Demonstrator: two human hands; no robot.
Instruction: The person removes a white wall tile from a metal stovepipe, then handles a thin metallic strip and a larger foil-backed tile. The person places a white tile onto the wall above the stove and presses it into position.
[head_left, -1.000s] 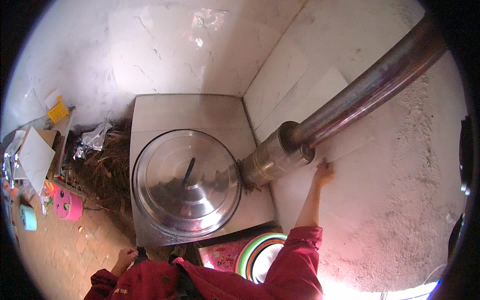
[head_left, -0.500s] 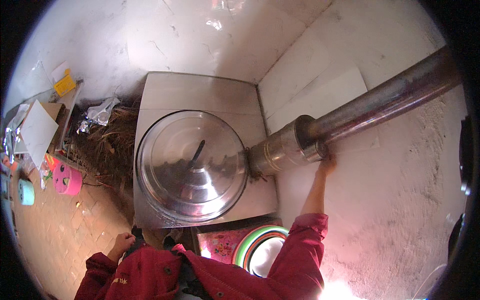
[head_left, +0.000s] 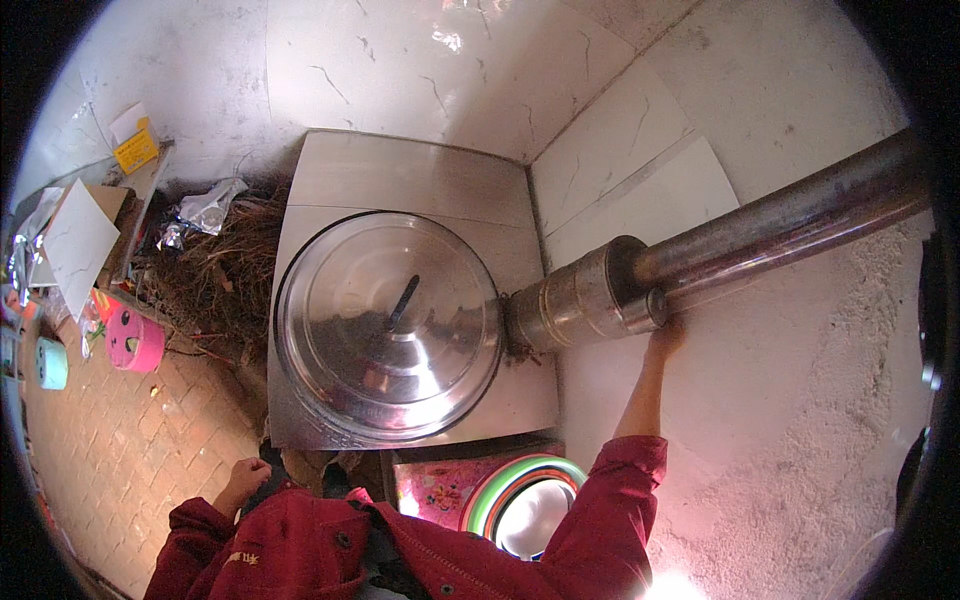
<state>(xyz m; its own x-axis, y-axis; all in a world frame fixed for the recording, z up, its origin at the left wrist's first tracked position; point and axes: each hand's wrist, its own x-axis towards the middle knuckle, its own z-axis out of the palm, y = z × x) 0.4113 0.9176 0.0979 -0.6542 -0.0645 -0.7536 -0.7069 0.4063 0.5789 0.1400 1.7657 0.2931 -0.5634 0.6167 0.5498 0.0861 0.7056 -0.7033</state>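
A steel stove top (head_left: pixel 410 168) carries a large round lid (head_left: pixel 350 320) with a dark handle. A metal flue pipe (head_left: pixel 790 215) rises rightward from a wider cylinder (head_left: pixel 578 292) beside the lid. My right hand (head_left: pixel 668 335) reaches up along the wall to the underside of the cylinder's right end, its fingers largely hidden there; I cannot tell whether it touches the metal. My left hand (head_left: pixel 243 478) hangs at the lower left by my red jacket, fingers curled, with whatever they may hold hidden.
Tiled walls (head_left: pixel 440 70) enclose the stove. Dry brushwood (head_left: pixel 225 260) and crumpled foil (head_left: pixel 205 205) lie to its left, beside boards (head_left: pixel 80 240), a pink stool (head_left: pixel 135 342) and a teal stool (head_left: pixel 50 362) on brick floor. Below the stove are nested basins (head_left: pixel 480 505) and a pink surface.
The view has shifted, so the stove sits higher in the picture and the pipe lies flatter. My right hand's fingers have slipped more behind the cylinder's end.
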